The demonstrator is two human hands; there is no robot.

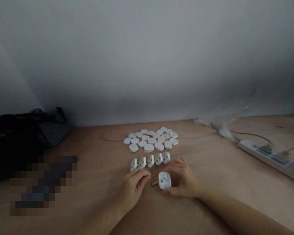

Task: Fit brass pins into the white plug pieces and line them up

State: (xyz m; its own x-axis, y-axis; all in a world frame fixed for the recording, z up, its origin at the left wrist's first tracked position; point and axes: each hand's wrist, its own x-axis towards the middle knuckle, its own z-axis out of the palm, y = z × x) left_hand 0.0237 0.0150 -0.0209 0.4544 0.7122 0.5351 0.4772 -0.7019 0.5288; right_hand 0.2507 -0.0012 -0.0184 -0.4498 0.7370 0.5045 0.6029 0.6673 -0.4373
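L hand is seen closed in a pinch, a thin brass pin apparently grasped btwn thumb and fingertips, though it's too small to be sure. R hand is curled round a white plastic plug body, which is grasped by its edge btwn the hands, face w/ dark holes turned up; a short brass pin is seen jutting from its side toward L hand. Contact w/ the wooden table top can't be told.

Risks: thin pin could be dropped if the pinch slackens, then lost on the table; the plug body could slip if the R grip shifts; L hand knuckles, just beside the row of five plug bodies, could knock it out of line.

The row's bodies are tilted alike, w/ dark holes and brass flecks. Beyond, a single-layer cluster of white plastic pieces lies flat. Further off: black bag at left, pixelated patch unreadable, power strip w/ blue labels and cable at right, crumpled white plastic by the grey wall.
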